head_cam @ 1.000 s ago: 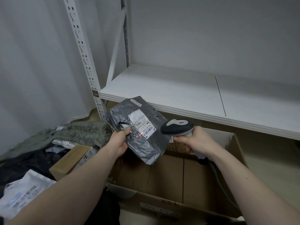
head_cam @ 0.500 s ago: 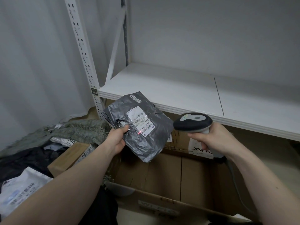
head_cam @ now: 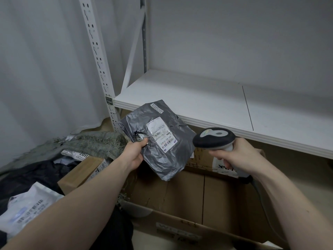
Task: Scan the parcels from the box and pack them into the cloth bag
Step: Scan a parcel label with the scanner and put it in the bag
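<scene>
My left hand [head_cam: 134,153] grips the left edge of a grey plastic mailer parcel [head_cam: 165,159] with a white barcode label facing me and a small tear near my fingers. It hangs above the open cardboard box [head_cam: 180,230]. My right hand [head_cam: 237,158] holds a black and grey barcode scanner [head_cam: 213,138] by its handle, to the right of the parcel, a short gap apart. At the left lies the grey-green cloth bag [head_cam: 93,144] with several parcels on it.
A white metal shelf [head_cam: 207,103] juts out just above and behind the box. On the bag's dark opening lie a brown carton [head_cam: 81,175] and a white mailer [head_cam: 27,208]. The scanner's cable [head_cam: 259,192] runs down into the box's right side.
The scanner has drawn away to the right from the parcel, and the red scan dot on the label is gone. The parcel has tilted slightly in my left hand.
</scene>
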